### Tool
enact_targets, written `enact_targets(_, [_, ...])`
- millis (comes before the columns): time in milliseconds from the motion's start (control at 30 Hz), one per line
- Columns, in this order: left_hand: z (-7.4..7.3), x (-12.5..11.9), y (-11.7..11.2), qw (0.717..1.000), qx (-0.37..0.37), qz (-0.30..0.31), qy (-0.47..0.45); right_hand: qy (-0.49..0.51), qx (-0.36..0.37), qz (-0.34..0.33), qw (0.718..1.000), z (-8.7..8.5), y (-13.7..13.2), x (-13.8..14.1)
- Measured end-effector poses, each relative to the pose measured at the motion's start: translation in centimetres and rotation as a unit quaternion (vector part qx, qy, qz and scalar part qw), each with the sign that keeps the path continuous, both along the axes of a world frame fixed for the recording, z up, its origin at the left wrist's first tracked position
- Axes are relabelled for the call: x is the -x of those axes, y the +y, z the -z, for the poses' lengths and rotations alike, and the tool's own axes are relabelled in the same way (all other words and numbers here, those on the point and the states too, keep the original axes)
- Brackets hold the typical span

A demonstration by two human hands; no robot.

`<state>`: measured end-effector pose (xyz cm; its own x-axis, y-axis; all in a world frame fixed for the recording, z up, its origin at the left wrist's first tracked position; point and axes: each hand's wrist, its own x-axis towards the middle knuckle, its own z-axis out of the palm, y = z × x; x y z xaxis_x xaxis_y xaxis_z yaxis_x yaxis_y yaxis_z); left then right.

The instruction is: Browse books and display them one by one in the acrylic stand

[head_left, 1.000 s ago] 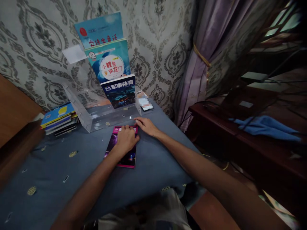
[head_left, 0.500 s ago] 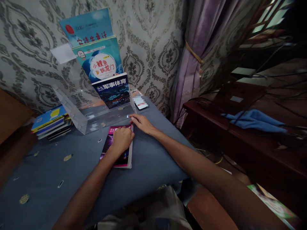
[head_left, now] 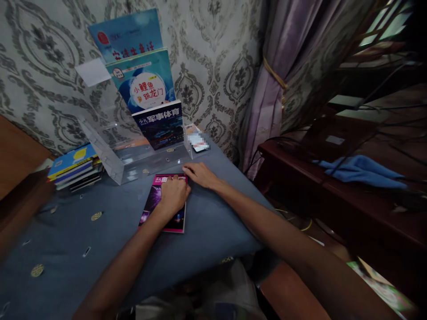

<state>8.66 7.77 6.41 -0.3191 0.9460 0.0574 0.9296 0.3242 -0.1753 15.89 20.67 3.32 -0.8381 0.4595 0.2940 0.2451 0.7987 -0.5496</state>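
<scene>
A magenta-and-black paperback (head_left: 153, 195) lies flat, cover up, on the worktop, with part of its title hidden by the left hand (head_left: 175, 194). That hand rests on the upper cover, fingers bent, thumb toward the right edge; whether it grips any of the book cannot be told. The right hand (head_left: 202, 175) lies just beside the upper right corner, thumb and forefinger close together; contact with the book is unclear.

A blue-grey cloth (head_left: 213, 213) with pale oval motifs covers the worktop. Behind the paperback, a clear acrylic stand (head_left: 113, 168) carries three books in tiers: a dark military-sports one (head_left: 162, 126), a carp picture book (head_left: 147, 89) and a blue one (head_left: 128, 38). A stack of books (head_left: 75, 164) sits left of the stand, a phone (head_left: 199, 140) right. Beyond are damask wallpaper (head_left: 213, 75), a tied lilac curtain (head_left: 267, 106) and dark red furniture (head_left: 293, 164) bearing a blue cloth (head_left: 363, 171).
</scene>
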Motion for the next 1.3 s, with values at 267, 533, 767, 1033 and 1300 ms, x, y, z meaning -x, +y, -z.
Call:
enact_targets(267, [0.4,6.2,-8.0,0.946,0.047,0.213,-0.24,-0.015,0.027,-0.034,0.999,-0.2,0.3,-0.3])
enact_targets(533, [2.6,6.2,-12.8,0.96,-0.029,0.254,-0.114,0.013,0.051,-0.076,0.996,1.4,0.8,0.4])
enact_targets(767, [4.1,3.8,-10.1,0.958,-0.109,0.263,-0.035,0.045,0.033,-0.088,0.995,2.0,0.7,0.6])
enact_targets(1033, [4.7,3.5,-10.0,0.94,-0.181,0.288,-0.04,0.069,0.076,-0.062,0.993,2.0,-0.6,0.7])
enact_targets(1300, [4.5,3.6,-10.1,0.942,-0.18,0.268,-0.093,0.091,0.154,-0.096,0.979,2.2,-3.3,-4.0])
